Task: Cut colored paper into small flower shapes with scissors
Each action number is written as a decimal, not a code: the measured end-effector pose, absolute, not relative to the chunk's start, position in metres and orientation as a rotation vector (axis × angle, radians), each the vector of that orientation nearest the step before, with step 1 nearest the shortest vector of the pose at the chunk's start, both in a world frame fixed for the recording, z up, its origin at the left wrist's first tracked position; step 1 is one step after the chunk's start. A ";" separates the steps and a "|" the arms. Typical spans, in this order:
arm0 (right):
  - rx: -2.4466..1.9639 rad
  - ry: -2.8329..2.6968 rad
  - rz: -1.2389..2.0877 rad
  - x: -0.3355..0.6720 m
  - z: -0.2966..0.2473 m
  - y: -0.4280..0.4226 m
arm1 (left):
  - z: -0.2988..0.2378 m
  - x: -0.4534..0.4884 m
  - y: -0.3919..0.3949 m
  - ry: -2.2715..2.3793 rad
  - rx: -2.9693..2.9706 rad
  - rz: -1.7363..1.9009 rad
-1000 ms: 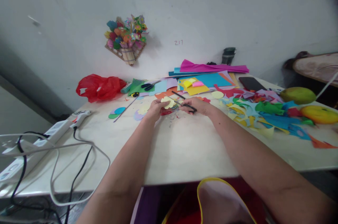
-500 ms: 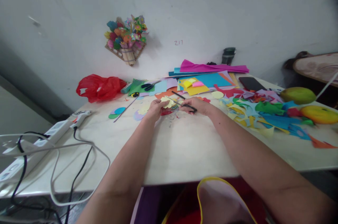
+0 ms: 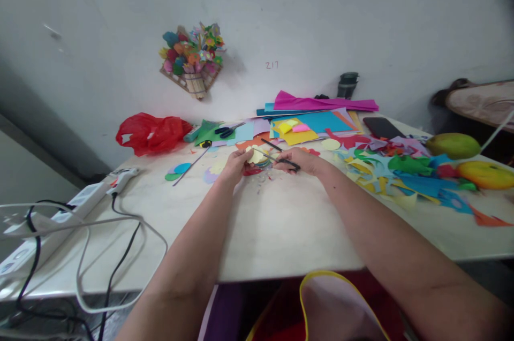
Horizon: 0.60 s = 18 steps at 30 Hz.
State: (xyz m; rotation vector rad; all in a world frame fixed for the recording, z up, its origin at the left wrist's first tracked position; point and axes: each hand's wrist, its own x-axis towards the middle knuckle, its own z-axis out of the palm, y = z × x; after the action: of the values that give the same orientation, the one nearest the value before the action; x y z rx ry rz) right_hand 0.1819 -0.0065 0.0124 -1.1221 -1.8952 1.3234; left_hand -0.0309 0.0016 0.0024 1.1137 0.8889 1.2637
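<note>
A pale yellow paper flower [image 3: 257, 156] is pinched in my left hand [image 3: 237, 163]. My right hand [image 3: 296, 160] is closed round the black handles of a pair of scissors [image 3: 289, 164], whose blades point left to the paper's edge. Whether the blades touch the paper I cannot tell. Beneath, on the table, lie coloured paper pieces, partly hidden by the hands, and tiny scraps [image 3: 261, 179]. Left of my left hand are pale yellow and lilac cut papers [image 3: 210, 174]. A black pen-like stick [image 3: 271, 144] lies just beyond the scissors.
Paper offcuts [image 3: 401, 172] and two mango-like fruits [image 3: 453, 145] cover the right side. Coloured sheets [image 3: 321, 122] and a phone [image 3: 383, 128] lie at the back. Farther left are other scissors [image 3: 228, 129], a red plastic bag [image 3: 150, 133] and a power strip [image 3: 52, 223] with loose cables.
The yellow paper flower has turned slightly in my left hand, and the scissor blades now lie closer together. Both arms stay nearly in place.
</note>
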 end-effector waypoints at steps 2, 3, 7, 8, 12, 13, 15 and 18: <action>-1.129 -1.882 1.336 0.182 0.013 -0.007 | 0.001 -0.031 0.003 0.887 1.121 1.277; -1.131 -1.878 1.342 0.182 0.014 -0.007 | 0.001 -0.031 0.003 0.883 1.128 1.283; -1.116 -1.875 1.362 0.182 0.013 -0.007 | -0.002 -0.032 0.005 0.883 1.158 1.287; -1.111 -1.877 1.365 0.182 0.013 -0.007 | -0.002 -0.032 0.006 0.886 1.163 1.286; -1.107 -1.889 1.367 0.183 0.010 -0.005 | -0.002 -0.032 0.006 0.886 1.167 1.282; -1.104 -1.893 1.367 0.183 0.010 -0.005 | -0.002 -0.032 0.006 0.885 1.167 1.282; -1.097 -1.902 1.361 0.184 0.009 -0.004 | -0.001 -0.032 0.005 0.882 1.170 1.275; -1.090 -1.915 1.338 0.184 0.008 -0.004 | 0.001 -0.032 0.002 0.879 1.162 1.262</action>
State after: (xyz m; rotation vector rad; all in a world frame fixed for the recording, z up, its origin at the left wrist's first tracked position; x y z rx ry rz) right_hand 0.1840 -0.0039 0.0080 -1.0899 -1.9150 1.3383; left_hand -0.0319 0.0020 0.0010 1.1617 0.8787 1.2621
